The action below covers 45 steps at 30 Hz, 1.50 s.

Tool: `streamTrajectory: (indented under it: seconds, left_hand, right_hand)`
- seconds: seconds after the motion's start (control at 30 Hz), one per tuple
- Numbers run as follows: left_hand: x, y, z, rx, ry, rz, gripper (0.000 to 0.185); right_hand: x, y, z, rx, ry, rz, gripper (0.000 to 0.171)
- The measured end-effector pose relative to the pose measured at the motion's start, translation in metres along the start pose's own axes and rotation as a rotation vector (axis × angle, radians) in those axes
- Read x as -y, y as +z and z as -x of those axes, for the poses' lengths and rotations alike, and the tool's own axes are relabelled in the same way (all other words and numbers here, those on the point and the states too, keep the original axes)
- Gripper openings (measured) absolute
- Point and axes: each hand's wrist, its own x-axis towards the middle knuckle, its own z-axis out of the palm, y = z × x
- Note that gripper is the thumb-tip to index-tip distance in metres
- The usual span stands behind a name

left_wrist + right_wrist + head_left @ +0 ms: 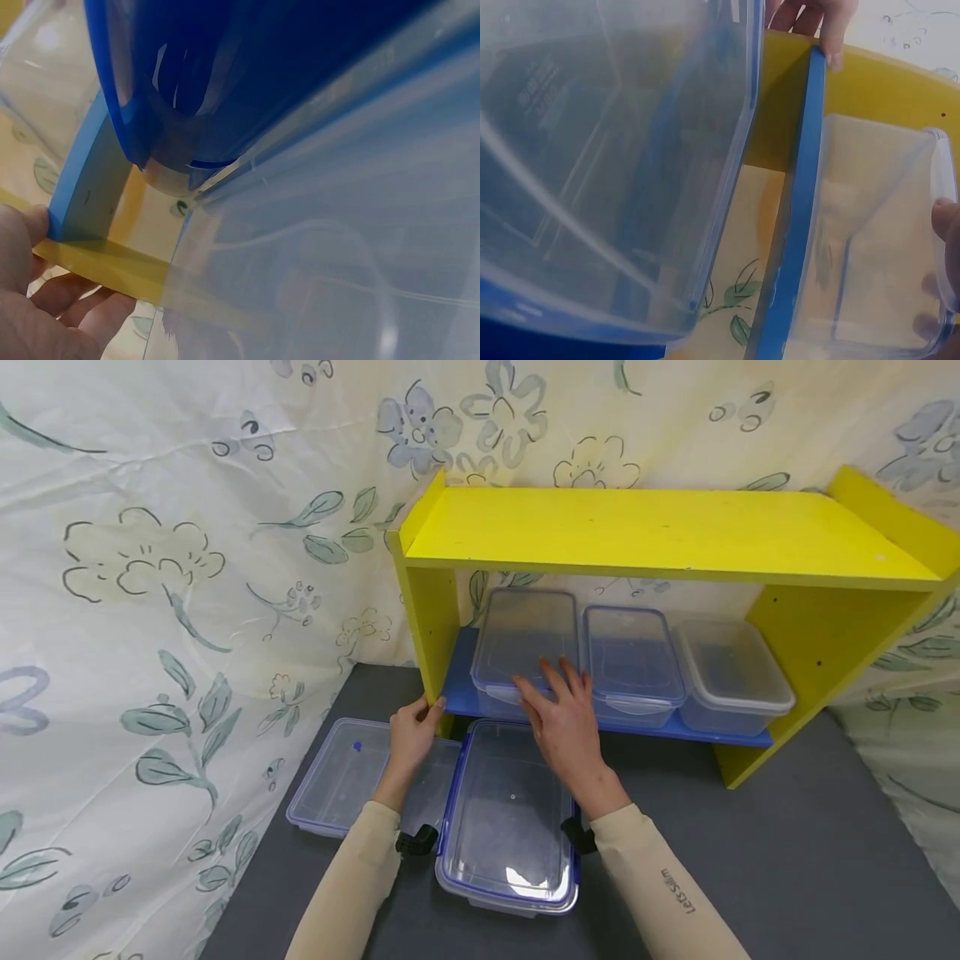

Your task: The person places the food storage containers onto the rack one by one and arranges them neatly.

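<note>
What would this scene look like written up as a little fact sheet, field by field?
Setting: yellow shelf unit on a grey floor, floral cloth behind
Lower shelf: blue board bearing three clear lidded containers side by side
Left hand: grips the shelf's left upright at its front edge
Right hand: fingers straight, resting on the leftmost shelf container
On the floor: large blue-rimmed container between the forearms; smaller container to its left

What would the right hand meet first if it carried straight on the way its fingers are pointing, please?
Probably nothing new: the right hand already seems to rest its fingertips on the lid of the leftmost clear container on the blue shelf board. Going on, it would slide across that lid toward the flowered cloth behind.
</note>
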Motion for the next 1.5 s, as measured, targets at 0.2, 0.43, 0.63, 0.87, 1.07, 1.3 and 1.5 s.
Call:
streamTrajectory:
  seconds: [0.2, 0.43, 0.63, 0.87, 1.07, 1.3, 1.5]
  left_hand:
    - [0.002, 0.0, -0.002, -0.002, 0.021, -0.017, 0.028]
    - [0.002, -0.001, -0.003, 0.001, 0.016, -0.023, 0.027]
    - [0.001, -0.001, -0.001, 0.006, 0.004, -0.019, 0.027]
    - [0.001, 0.0, 0.002, 0.011, 0.0, -0.02, 0.026]
    - [0.003, 0.002, 0.003, 0.004, -0.004, -0.018, 0.027]
    - [0.002, 0.001, 0.003, -0.006, -0.002, -0.007, 0.026]
    - [0.001, -0.001, 0.003, -0.012, 0.007, -0.006, 0.027]
  right_hand:
    - [-0.003, -0.003, -0.004, 0.032, -0.004, -0.003, 0.032]
    - [-0.004, -0.004, -0.008, 0.058, -0.017, 0.038, 0.031]
    - [-0.003, -0.006, -0.007, 0.101, -0.042, 0.121, 0.041]
    - [0.001, -0.011, 0.01, 0.015, 0.014, 0.058, 0.06]
    - [0.008, -0.024, 0.03, -0.083, 0.071, -0.088, 0.051]
    - [0.015, -0.04, 0.04, -0.054, 0.144, -0.153, 0.046]
    - [0.022, -0.052, 0.05, 0.057, 0.238, -0.17, 0.043]
